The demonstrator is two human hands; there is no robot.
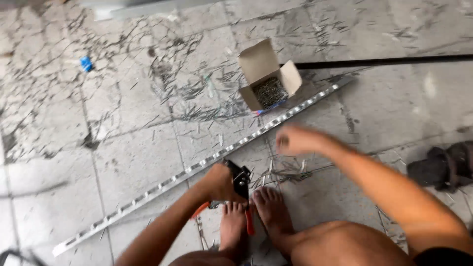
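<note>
My left hand (220,183) grips a black hand riveter (241,181) with red handles, held against a long perforated metal strip (162,183) that runs diagonally across the tiled floor. My right hand (294,140) hovers blurred above the strip, fingers curled, a little below an open cardboard box (268,74) filled with small metal rivets. I cannot tell whether the right hand holds anything. My bare feet (256,216) rest on the floor just below the riveter.
Spent rivet pins litter the grey tiles (138,118). A black rod (384,61) lies at the upper right. A dark sandal (443,167) sits at the right edge. A small blue scrap (86,64) lies at the upper left.
</note>
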